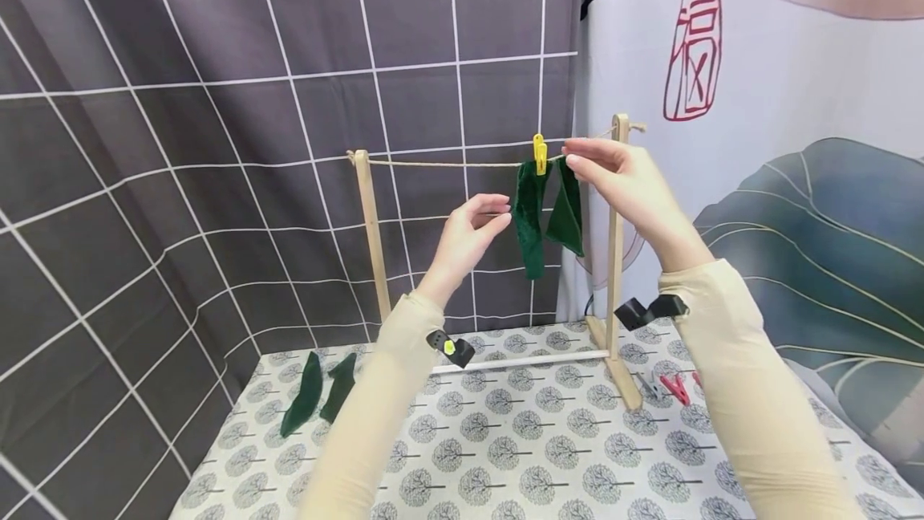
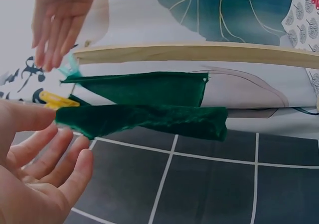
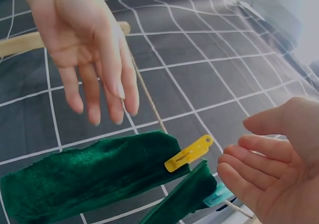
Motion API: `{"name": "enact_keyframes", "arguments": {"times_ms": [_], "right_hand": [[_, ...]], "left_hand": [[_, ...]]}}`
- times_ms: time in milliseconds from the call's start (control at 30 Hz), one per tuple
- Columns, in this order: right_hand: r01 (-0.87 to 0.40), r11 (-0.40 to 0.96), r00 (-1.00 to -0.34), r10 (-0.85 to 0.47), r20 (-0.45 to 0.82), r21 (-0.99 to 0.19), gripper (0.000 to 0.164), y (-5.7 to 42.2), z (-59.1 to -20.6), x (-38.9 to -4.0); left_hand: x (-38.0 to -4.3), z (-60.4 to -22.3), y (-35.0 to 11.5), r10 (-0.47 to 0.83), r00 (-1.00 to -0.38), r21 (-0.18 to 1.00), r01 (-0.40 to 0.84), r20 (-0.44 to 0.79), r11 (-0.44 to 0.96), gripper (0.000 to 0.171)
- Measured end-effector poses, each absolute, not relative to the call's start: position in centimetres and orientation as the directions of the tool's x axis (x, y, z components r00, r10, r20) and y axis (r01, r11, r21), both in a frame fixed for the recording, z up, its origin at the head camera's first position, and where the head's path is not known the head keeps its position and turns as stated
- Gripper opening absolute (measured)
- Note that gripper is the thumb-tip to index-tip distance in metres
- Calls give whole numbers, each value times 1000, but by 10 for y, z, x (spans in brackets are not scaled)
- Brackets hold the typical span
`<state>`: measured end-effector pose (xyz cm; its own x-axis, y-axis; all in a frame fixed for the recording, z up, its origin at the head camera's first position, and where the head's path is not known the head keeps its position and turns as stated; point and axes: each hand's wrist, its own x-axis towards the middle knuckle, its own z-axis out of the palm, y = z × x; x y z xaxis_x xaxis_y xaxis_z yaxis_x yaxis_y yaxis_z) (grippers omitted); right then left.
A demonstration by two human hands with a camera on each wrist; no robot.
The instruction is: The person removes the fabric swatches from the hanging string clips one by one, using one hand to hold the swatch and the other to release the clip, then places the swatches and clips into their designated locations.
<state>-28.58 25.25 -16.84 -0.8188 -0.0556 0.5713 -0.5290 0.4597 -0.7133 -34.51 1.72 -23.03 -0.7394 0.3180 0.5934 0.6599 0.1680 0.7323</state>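
Note:
Two dark green velvety cloth pieces hang from a thin rope line. A yellow clothespin clips the left cloth to the line. At the top of the right cloth sits a teal clothespin, which the head view hides. My right hand is beside that clothespin, its fingers loosely extended and apart from it in the right wrist view. Left of the hanging cloths is my left hand, fingers relaxed with nothing between them.
The line runs between a left wooden post and a right wooden post. Two more green cloth pieces lie on the tree-patterned tablecloth at left. Red clothespins lie by the right post's foot. A grid-patterned curtain hangs behind.

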Motion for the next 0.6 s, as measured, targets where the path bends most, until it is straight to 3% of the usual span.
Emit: {"name": "enact_keyframes", "arguments": {"times_ms": [600], "right_hand": [[-476, 610, -839, -99, 535, -633, 49, 227, -150, -314]], "left_hand": [[-360, -231, 48, 243, -765, 740, 641, 596, 203, 32]]}}
